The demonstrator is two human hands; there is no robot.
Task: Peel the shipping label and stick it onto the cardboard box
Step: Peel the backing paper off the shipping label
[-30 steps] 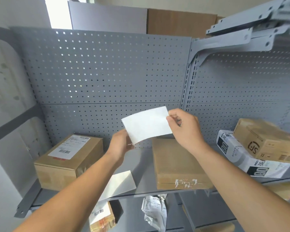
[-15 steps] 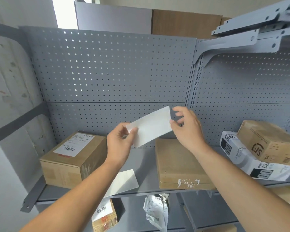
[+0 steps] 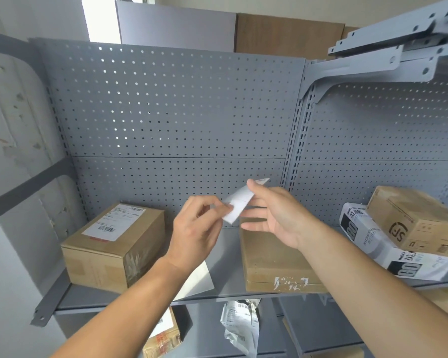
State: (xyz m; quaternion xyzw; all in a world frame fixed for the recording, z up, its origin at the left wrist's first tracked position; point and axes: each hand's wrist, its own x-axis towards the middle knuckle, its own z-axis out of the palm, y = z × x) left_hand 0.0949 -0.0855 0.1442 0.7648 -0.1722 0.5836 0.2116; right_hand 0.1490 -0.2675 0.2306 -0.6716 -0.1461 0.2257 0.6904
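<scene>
A white shipping label (image 3: 239,202) hangs in the air in front of the grey pegboard, tilted so it shows almost edge-on. My left hand (image 3: 195,232) pinches its lower left corner between thumb and fingers. My right hand (image 3: 272,215) touches the label's upper right end, its fingers spread; its grip is unclear. Just below and behind my right hand lies a flat, unlabelled cardboard box (image 3: 274,262) on the shelf.
A cardboard box with a label on top (image 3: 111,244) stands at the shelf's left. A white backing sheet (image 3: 199,280) lies at the shelf's (image 3: 230,239) front edge. At the right are a white printed carton (image 3: 373,244) and a brown box (image 3: 419,220). Crumpled paper (image 3: 239,326) hangs below.
The label has turned from facing me flat to nearly edge-on. My left hand has risen to pinch its corner, and my right hand's fingers have opened out.
</scene>
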